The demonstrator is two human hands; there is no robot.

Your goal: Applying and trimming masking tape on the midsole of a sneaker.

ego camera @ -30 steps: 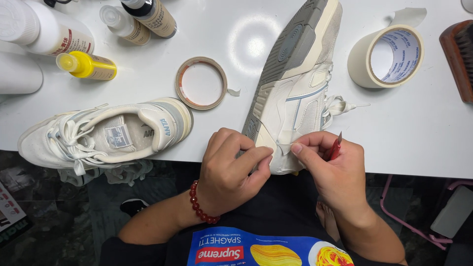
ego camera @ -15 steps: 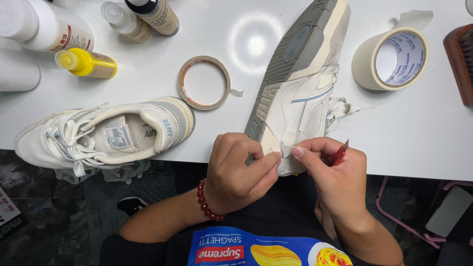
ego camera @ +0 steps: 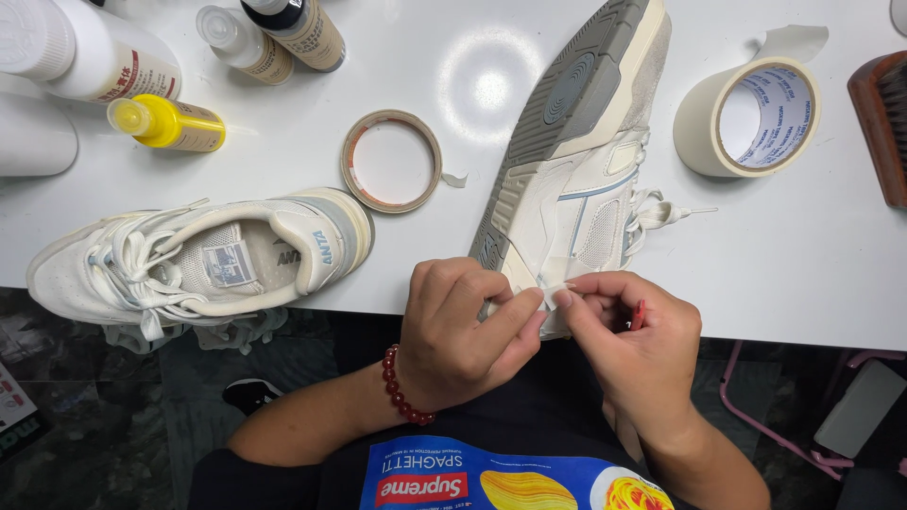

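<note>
A white sneaker [ego camera: 576, 179] lies on its side on the white table [ego camera: 784, 264], grey sole up, heel at the near edge. My left hand [ego camera: 463, 331] presses against the heel with the thumb on a strip of pale masking tape [ego camera: 553, 288]. My right hand [ego camera: 633, 335] pinches the same strip with thumb and forefinger, and a small red tool [ego camera: 639, 314] sits tucked in its fingers. A red bead bracelet [ego camera: 402, 387] circles my left wrist.
A second white sneaker [ego camera: 208, 255] stands upright at the left edge. A thin tape roll [ego camera: 391, 161] lies mid-table and a wide masking tape roll [ego camera: 751, 118] to the right. Bottles, one yellow [ego camera: 170, 123], stand at the back left; a wooden brush [ego camera: 879, 123] sits far right.
Both hands stay at the heel. The fingers have shifted slightly, and thumb and forefinger now meet on the tape strip. The view has moved a little.
</note>
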